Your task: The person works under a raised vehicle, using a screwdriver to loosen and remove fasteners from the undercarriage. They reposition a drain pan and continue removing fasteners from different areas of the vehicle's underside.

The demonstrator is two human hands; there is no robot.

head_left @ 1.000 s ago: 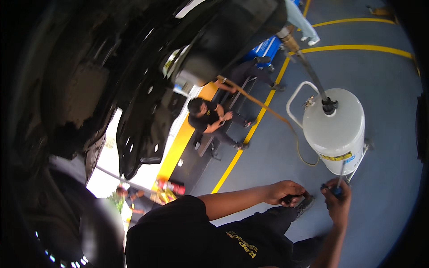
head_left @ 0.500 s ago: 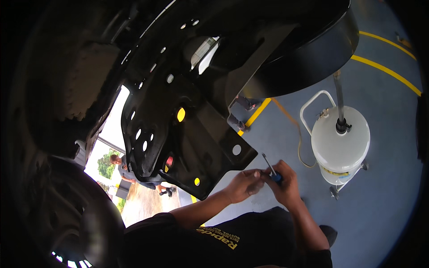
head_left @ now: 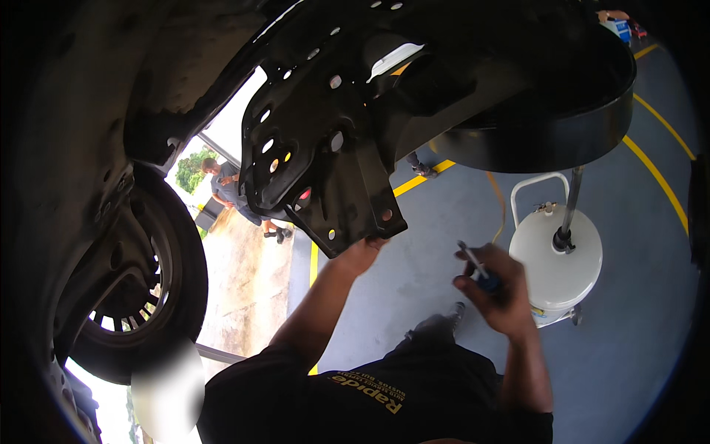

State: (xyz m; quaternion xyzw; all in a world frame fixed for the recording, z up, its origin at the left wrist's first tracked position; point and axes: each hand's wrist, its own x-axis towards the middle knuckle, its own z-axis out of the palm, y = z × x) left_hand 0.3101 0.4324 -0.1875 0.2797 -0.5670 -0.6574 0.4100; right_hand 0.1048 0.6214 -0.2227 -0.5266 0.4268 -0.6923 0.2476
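Above me hangs a black metal bracket with several holes. My left hand is at its lower edge, fingers mostly hidden behind it, so I cannot make out what they hold. To the right, my right hand is closed on a screwdriver with a blue handle and metal shaft, its tip pointing up and left, apart from the bracket.
A black round pan hangs at upper right, above a white wheeled drum with a pipe and hose. A tire is at left. A person in grey is beyond, and another person's foot shows past the bracket.
My view has swung under the vehicle. My hands were together below the bracket; now the left has risen to its lower edge and the right has separated to the right with the screwdriver.
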